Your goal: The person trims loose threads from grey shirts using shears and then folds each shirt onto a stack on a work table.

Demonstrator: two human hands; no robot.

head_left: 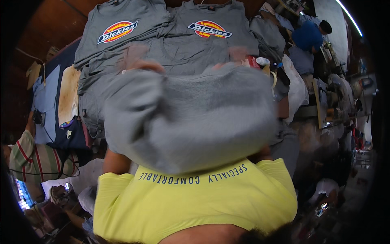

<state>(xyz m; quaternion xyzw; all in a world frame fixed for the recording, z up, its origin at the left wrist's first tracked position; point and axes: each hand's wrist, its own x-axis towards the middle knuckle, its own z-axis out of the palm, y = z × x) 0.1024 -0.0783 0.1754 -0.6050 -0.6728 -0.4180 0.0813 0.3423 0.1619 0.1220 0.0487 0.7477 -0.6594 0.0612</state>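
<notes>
Left hand point(143, 62) at billowing grey garment point(207, 112)

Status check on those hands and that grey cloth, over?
Left hand and right hand at grey cloth's far edge, grip blurred. Cloth raised, hiding forearms. Printed shirts spread just beyond.

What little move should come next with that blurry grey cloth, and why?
Perhaps lower the grey cloth onto the grey shirts: it bulges in folds, the left hand and right hand are at its far edge, and the shirts lie just beyond.
</notes>
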